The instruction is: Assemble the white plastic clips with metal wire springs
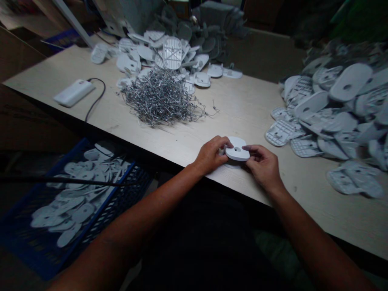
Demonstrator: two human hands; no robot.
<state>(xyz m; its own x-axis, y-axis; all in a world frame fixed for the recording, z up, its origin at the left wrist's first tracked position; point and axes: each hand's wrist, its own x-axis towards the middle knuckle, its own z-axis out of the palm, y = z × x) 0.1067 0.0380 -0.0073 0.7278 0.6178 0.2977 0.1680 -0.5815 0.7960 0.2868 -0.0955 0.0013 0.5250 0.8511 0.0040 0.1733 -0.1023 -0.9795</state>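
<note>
A white oval plastic piece [238, 148] with a hole in its middle is held between both hands near the table's front edge. My left hand [213, 153] grips its left end, thumb and fingers closed on it. My right hand [263, 163] pinches the right end. Another white part shows just beneath the piece, mostly hidden by it. Beyond my hands, to the left, lies a tangled heap of thin metal wire pieces [160, 97].
White plastic parts [174, 52] are piled behind the wires, with another large pile [333, 109] at the right. A white power bank [74, 93] with a black cable lies on the table [248, 99] at the left. Below, a blue crate [45, 262] holds similar parts.
</note>
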